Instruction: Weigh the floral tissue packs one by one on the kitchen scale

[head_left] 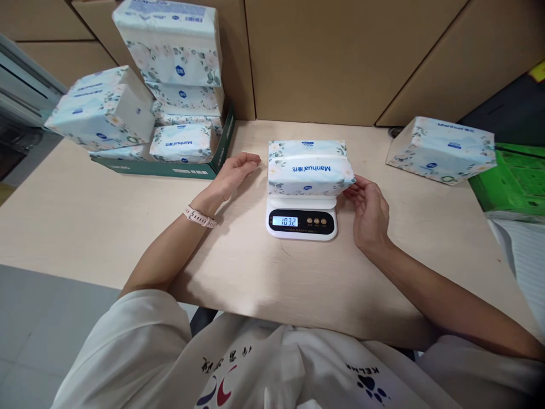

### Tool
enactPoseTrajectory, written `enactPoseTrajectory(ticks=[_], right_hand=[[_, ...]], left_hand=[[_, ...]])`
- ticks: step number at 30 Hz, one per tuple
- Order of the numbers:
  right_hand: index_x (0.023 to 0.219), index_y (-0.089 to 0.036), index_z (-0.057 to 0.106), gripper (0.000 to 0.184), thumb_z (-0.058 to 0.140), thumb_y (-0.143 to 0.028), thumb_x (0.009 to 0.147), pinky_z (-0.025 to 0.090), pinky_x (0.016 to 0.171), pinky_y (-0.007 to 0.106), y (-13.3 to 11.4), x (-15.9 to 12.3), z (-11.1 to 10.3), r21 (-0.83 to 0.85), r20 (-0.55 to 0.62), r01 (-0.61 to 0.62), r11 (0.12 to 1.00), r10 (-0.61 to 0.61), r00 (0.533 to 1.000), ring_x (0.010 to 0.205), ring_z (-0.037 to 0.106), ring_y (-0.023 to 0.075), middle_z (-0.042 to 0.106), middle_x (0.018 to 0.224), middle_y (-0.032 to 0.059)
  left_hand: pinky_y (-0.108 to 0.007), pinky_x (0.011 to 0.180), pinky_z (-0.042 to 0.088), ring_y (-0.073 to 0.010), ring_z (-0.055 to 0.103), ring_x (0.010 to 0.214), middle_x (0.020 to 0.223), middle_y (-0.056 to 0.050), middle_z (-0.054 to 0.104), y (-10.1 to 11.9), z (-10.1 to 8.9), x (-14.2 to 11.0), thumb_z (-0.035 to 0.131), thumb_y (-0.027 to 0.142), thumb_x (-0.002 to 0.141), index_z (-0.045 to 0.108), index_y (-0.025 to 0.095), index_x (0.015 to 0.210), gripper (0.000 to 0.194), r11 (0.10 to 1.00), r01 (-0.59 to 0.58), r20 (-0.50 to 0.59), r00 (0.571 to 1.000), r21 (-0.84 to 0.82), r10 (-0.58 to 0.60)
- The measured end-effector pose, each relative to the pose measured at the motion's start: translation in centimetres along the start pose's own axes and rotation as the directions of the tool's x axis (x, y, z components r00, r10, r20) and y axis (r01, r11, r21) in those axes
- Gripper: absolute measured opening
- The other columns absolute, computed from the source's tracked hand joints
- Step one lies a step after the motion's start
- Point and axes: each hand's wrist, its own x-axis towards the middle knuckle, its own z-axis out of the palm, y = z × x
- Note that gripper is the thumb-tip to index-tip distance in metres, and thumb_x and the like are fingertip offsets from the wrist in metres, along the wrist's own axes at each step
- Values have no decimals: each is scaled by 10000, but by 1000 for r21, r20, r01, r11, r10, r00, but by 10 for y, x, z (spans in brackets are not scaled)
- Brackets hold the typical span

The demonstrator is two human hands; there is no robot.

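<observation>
A pack of tissues [310,169] with a floral print lies on a white digital scale [301,222], whose lit display reads 103.2. To the pack's left, my left hand [239,170] rests near the table with fingers stretched out and nothing in them; a small gap separates it from the pack. On the other side, my right hand [369,211] is open beside the pack, palm turned inward. Its fingertips are at the pack's right end, partly behind it, and I cannot tell whether they touch. Neither hand grips anything.
Several tissue packs are stacked in a dark green tray [187,169] at the back left. Another tissue pack [440,150] stands at the right, near a green crate [517,179]. Cardboard boxes [323,62] line the back edge of the wooden table [264,272].
</observation>
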Motion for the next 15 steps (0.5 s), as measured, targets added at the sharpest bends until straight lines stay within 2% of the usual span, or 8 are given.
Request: enactPoseTrajectory(ticks=[4, 10, 15], right_hand=[[1212, -260, 767, 437, 572, -606, 1032, 566, 1167, 454, 0, 0, 0, 9, -3, -2, 1000, 2, 1000, 1193, 743, 207, 790, 1240, 58], [1207, -248, 770, 457, 590, -624, 1018, 565, 1176, 514, -2, -1, 1, 6, -3, 8, 1000, -8, 1000, 1204, 741, 246, 789, 1243, 79], [1201, -287, 762, 466, 572, -670, 1015, 575, 1176, 476, 2, 0, 0, -17, 8, 9, 1000, -9, 1000, 1219, 737, 230, 780, 1233, 51]], left_hand=[[-389, 1150, 488, -212, 691, 1159, 1199, -97, 776, 0, 0, 0, 767, 242, 870, 764, 174, 1070, 212, 1000, -1, -1, 1000, 2, 1], [-369, 1122, 503, -205, 691, 1143, 1179, -85, 779, 0, 1, 0, 772, 246, 856, 766, 182, 1059, 213, 1000, 1, -11, 1000, 10, -1], [-367, 1108, 504, -204, 690, 1129, 1153, -77, 783, -2, 3, 1, 777, 251, 847, 771, 186, 1042, 205, 1000, -6, -15, 1000, 21, 7]])
